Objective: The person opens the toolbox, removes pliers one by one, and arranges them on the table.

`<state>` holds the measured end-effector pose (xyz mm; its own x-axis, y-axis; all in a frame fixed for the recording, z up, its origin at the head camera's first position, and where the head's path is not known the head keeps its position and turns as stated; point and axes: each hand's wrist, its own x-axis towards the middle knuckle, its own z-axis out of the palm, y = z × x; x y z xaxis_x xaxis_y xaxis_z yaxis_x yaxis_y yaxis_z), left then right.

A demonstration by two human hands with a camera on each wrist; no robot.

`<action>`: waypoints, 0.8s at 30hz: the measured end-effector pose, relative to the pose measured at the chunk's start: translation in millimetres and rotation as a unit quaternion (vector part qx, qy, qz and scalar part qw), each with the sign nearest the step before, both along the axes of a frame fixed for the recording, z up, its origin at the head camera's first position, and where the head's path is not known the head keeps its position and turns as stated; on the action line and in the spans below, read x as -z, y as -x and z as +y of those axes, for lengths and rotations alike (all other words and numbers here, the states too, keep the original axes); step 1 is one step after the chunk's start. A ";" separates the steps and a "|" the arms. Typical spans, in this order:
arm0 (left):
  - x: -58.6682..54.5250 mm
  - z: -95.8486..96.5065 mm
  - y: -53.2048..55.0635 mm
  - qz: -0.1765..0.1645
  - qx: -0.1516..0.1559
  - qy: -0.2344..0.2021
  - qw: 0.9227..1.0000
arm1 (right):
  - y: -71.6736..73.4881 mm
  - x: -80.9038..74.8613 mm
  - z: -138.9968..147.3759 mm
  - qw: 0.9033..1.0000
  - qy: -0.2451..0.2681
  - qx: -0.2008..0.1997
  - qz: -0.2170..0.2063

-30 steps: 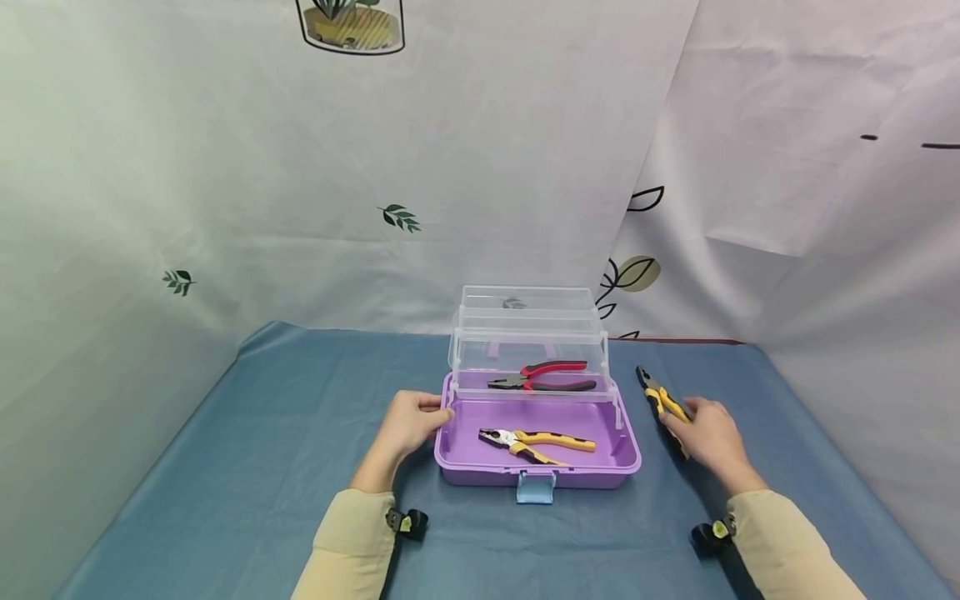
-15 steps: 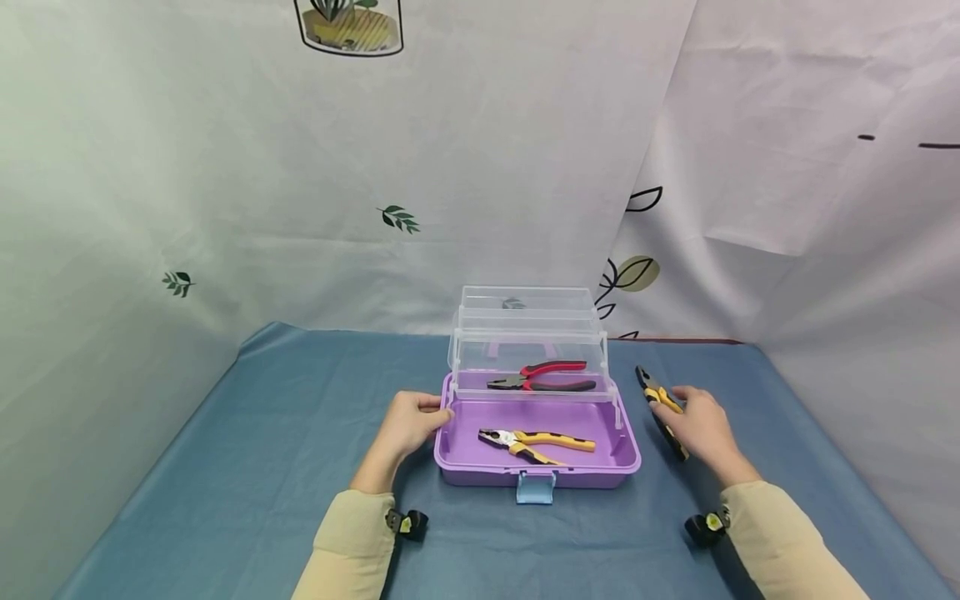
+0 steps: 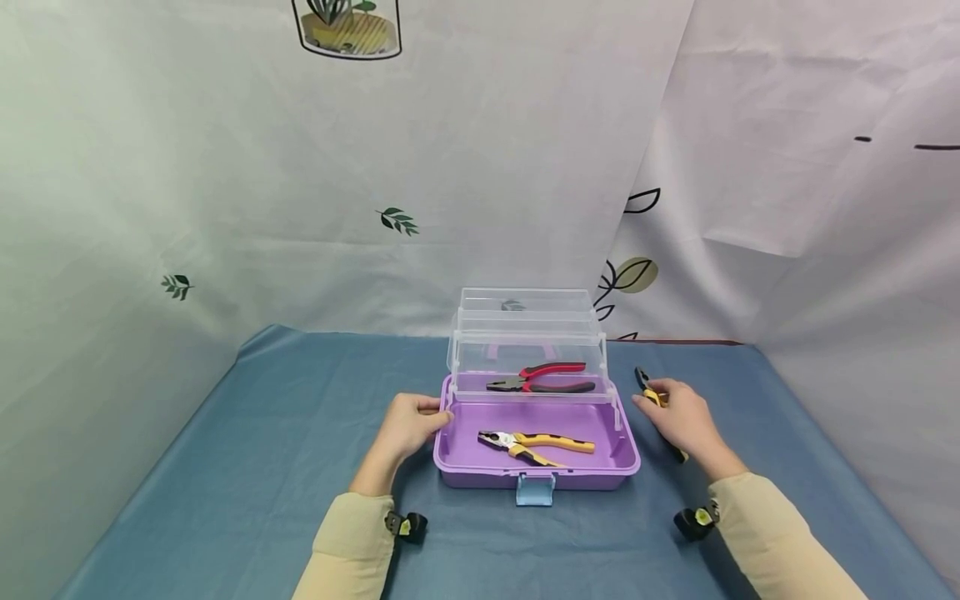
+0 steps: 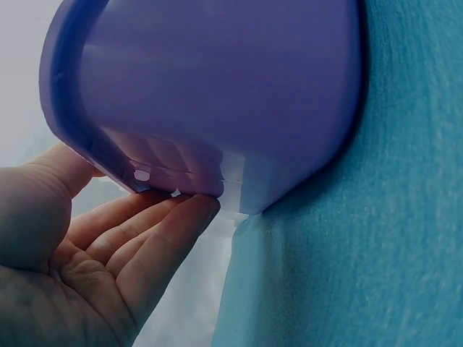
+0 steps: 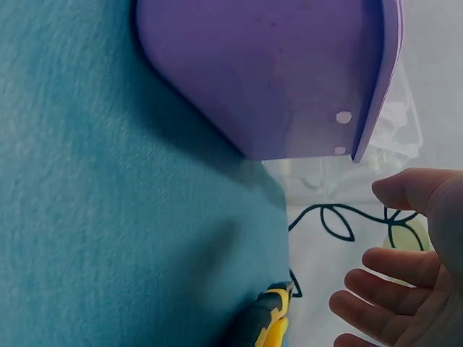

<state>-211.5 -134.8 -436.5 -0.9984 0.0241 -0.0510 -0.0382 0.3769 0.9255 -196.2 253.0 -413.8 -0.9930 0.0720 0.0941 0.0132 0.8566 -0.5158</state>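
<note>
A purple toolbox point(image 3: 478, 480) stands with its clear lid up and a clear tray raised at the back. My left hand point(image 3: 405, 427) holds its left rim, thumb on top; the left wrist view has the fingers against the outer wall point(image 4: 231, 94). Inside the box lie yellow-and-black pliers point(image 3: 555, 440). Red-and-black pliers point(image 3: 555, 367) are in the raised tray. My right hand point(image 3: 684, 418) hovers over another pair of yellow-and-black pliers point(image 3: 654, 397) on the cloth, partly hiding them. In the right wrist view its fingers are spread and hold nothing, apart from these pliers point(image 5: 273, 322).
Blue cloth point(image 3: 247, 467) covers the table. A pale patterned curtain point(image 3: 300, 167) hangs behind and along both sides. A light blue latch point(image 3: 535, 490) hangs from the toolbox's front.
My right hand has left the pliers' handles and moved left and a little away from me, over their middle. The pliers stay on the cloth. The left hand keeps its hold on the rim.
</note>
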 end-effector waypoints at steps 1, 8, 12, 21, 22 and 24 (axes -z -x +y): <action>-0.1 0.0 0.0 0.000 0.000 0.000 1.000 | 0.0 -1.3 -1.3 1.000 -0.001 -0.001 -0.002; 1.3 -0.2 1.0 0.003 0.001 0.000 1.000 | 1.3 -7.5 -10.2 1.000 0.006 0.000 -0.006; 1.6 -0.3 1.2 0.003 0.001 0.001 1.000 | 3.4 -8.4 -13.8 1.000 0.006 -0.005 0.004; 1.4 -0.3 1.6 0.002 0.001 -0.003 1.000 | 6.8 -14.4 -23.6 1.000 0.006 -0.019 0.017; 1.5 -0.3 1.6 0.001 0.001 -0.004 1.000 | 7.0 -15.6 -24.6 1.000 0.006 -0.020 0.018; 1.5 -0.3 1.7 0.000 0.000 -0.005 1.000 | 7.4 -18.1 -26.4 0.999 0.007 -0.022 0.024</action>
